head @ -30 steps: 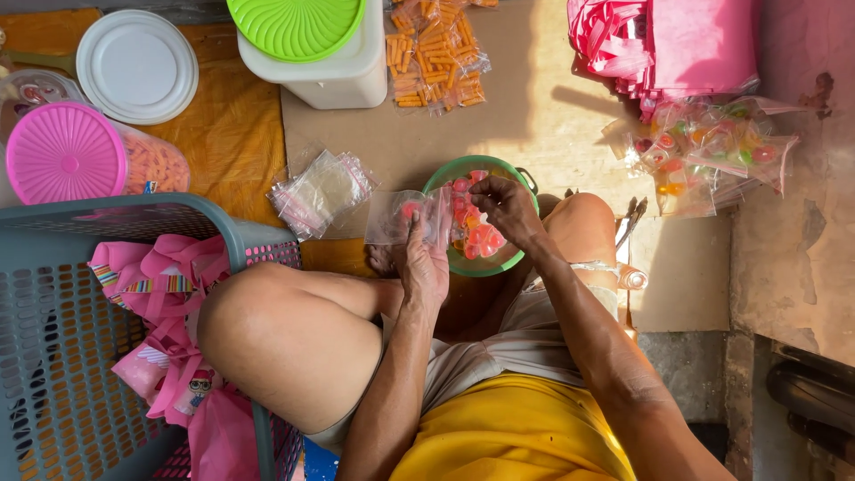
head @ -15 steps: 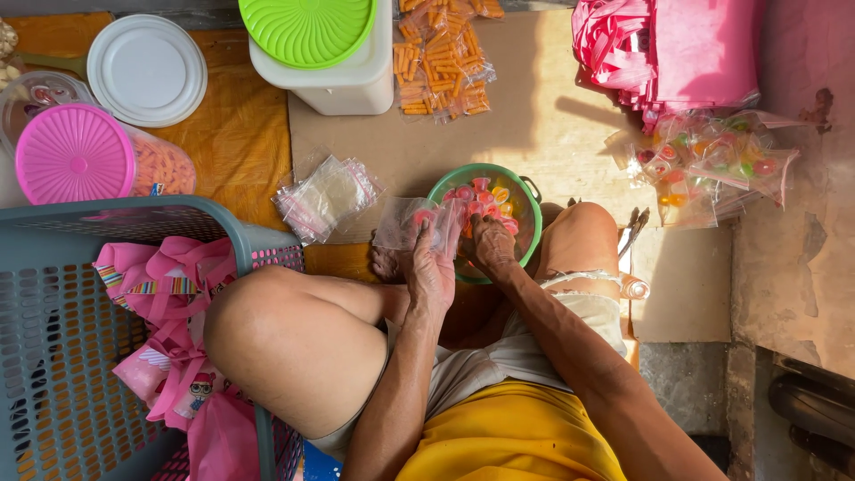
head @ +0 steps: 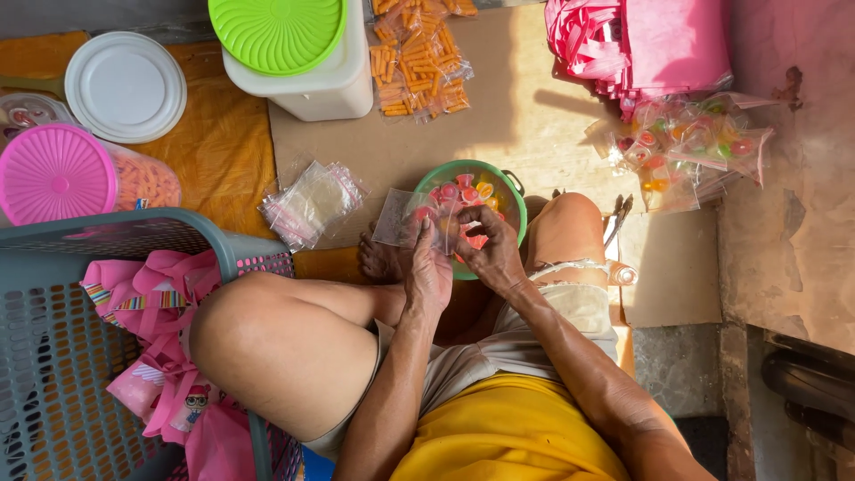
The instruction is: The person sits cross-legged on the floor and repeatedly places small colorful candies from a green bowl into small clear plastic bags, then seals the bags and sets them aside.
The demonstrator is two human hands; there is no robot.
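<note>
Two hands are meeting over a green bowl [head: 512, 191] of small coloured candies on the cardboard. Left hand [head: 430, 272] and right hand [head: 492, 249] are each pinching an edge of a small clear bag [head: 411, 218], holding it just above the bowl. A stack of clear bags [head: 313, 203] is lying nearby, left.

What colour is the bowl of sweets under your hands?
Green: the round plastic bowl has a green rim, seen best in the head view, with colourful sweets inside.
</note>
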